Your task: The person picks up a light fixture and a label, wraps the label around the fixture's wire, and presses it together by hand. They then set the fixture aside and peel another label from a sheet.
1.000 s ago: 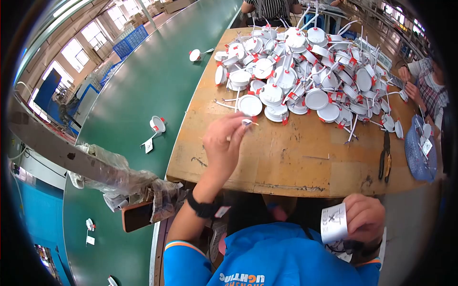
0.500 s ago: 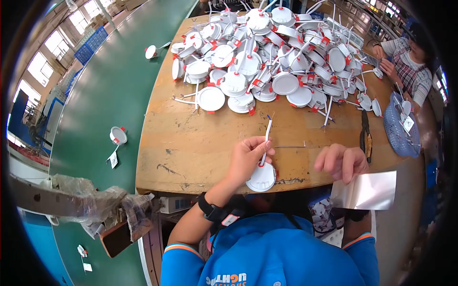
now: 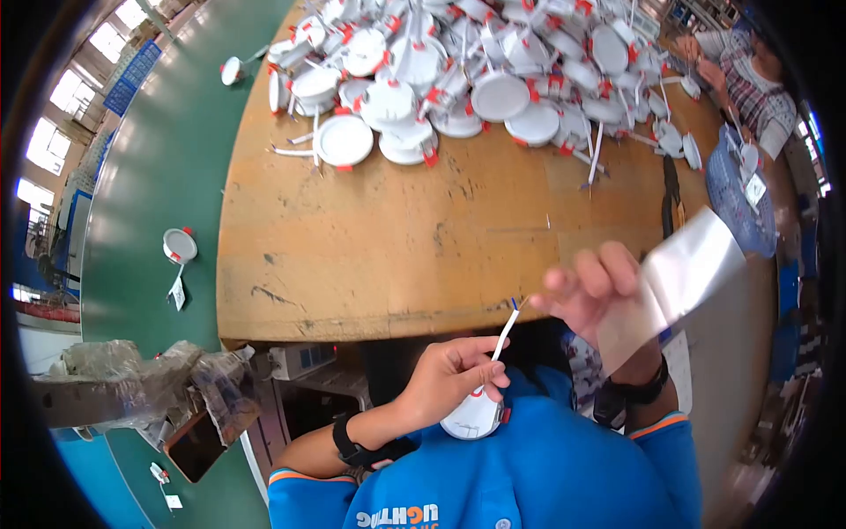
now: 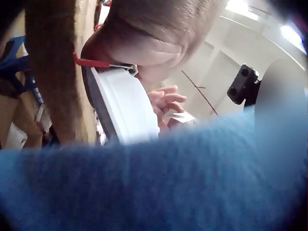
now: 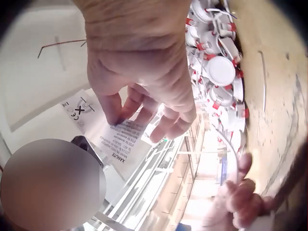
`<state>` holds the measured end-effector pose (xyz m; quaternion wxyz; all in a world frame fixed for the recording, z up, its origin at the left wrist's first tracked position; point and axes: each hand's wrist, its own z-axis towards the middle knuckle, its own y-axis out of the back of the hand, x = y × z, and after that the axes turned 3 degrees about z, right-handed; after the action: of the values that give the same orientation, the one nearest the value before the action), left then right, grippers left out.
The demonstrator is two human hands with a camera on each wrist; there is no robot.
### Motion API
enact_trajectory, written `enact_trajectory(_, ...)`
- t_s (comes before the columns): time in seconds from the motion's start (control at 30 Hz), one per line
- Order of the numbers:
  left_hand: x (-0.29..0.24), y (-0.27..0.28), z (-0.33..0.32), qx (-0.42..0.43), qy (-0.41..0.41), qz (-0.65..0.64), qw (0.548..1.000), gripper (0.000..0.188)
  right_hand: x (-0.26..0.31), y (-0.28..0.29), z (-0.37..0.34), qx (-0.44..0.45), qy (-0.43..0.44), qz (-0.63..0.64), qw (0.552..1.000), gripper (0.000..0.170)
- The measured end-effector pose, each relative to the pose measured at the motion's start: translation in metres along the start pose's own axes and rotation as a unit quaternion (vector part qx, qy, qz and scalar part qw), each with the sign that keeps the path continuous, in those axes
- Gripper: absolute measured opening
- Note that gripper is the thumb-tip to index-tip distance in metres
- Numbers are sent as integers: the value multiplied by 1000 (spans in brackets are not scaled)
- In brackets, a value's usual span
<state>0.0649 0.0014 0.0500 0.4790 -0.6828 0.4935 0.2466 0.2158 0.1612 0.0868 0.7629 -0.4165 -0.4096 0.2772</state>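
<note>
My left hand [image 3: 449,379] grips the white cable [image 3: 506,333] of a round white downlight [image 3: 470,420] between thumb and fingers. The lamp hangs below the hand, in front of the blue shirt, and the cable's blue wire end points up. In the left wrist view the lamp's white rim [image 4: 127,106] shows beside a red clip [image 4: 94,62]. Over the table's near edge, my right hand [image 3: 592,286] holds a shiny silver-backed label sheet [image 3: 692,269], its fingertips close to the cable end. Print on the label sheet [image 5: 118,144] faces the right wrist camera.
A heap of white downlights [image 3: 498,95] covers the far table [image 3: 370,238]. Pliers [image 3: 671,198] and a blue basket [image 3: 730,194] lie at right, near another person [image 3: 758,88]. Left runs a green conveyor [image 3: 159,317] with scattered lamps. A phone [image 3: 196,447] hangs by a wrapped bar.
The left hand first reached toward the heap, then brought a downlight back to the body. The right hand rose with the label sheet and moved closer to the cable end. The head view shifted.
</note>
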Motion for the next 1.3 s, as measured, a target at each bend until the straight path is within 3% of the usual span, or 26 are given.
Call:
enact_trajectory(0.1, 26, -6, -3, -24, -17, -9, 1000, 30, -15, 1, -18, -81, 18, -186, 979, 24)
enact_trajectory(0.2, 32, -15, -10, -30, -19, -39, 999, 29, -20, 11, -34, -109, 60, -263, 957, 23)
enact_trajectory(0.37, 40, -28, -2, -56, -83, -13, 995, 25, -24, 5, -40, -44, 118, -202, 971, 19)
enact_trajectory(0.6, 59, -54, 3, -40, -57, -49, 996, 23, -40, -2, -32, -280, 86, -327, 898, 12)
enact_trajectory(0.7, 56, -56, 0, -36, -67, -14, 997, 23, -42, 2, -35, -284, 109, -384, 872, 11)
enact_trajectory(0.87, 55, -60, 0, -4, -94, -12, 995, 25, -39, -3, -28, -226, 70, -442, 866, 11)
enact_trajectory(1.07, 53, -60, -9, 6, -130, -23, 991, 26, -35, 7, -25, -260, 7, -500, 826, 7)
enact_trajectory(1.17, 50, -60, -14, 10, -139, -20, 990, 26, -43, 7, -27, -242, 24, -564, 789, 6)
enact_trajectory(1.3, 52, -56, -19, 12, -204, 52, 977, 25, -48, 0, -27, -243, -10, -569, 786, 5)
